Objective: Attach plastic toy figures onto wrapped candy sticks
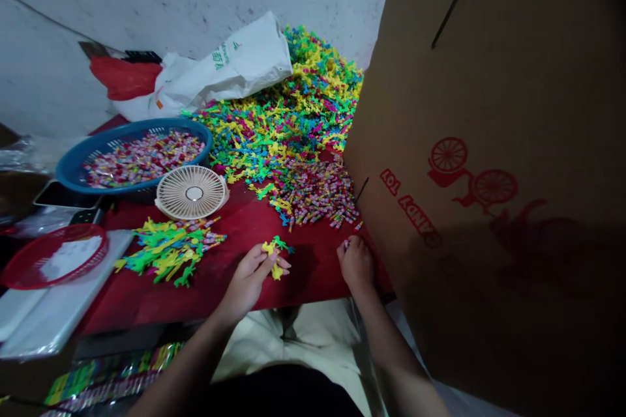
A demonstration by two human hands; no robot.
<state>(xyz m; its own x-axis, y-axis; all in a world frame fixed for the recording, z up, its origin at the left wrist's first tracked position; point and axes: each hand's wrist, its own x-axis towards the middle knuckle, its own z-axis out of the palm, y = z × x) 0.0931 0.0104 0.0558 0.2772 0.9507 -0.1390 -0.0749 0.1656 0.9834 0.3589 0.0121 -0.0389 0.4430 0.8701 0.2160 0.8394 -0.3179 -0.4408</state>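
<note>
Left hand [247, 280] is half closed, its fingers gripping a small bunch of yellow and green plastic figures [274, 255] above the tabletop [303, 280]. Right hand [356, 265] has its fingers drawn together at the near edge of a pile of wrapped candy sticks [313, 194], and whether it has hold of one is too small to tell. That pile lies on the red tabletop, running into a large heap of yellow, green, blue and pink plastic figures [298, 111] against the concrete wall [147, 0]. To the left, a looser cluster of figures with candy sticks [169, 251] lies on the tabletop. Beyond it sit a cream desk fan [192, 192] and a blue plastic basket [195, 129] full of pink wrapped candy. A red plastic basket [53, 255] sits at the far left, a white plastic bag [244, 58] lies behind the heap, and a cardboard carton [479, 143] printed in red stands along the right
</note>
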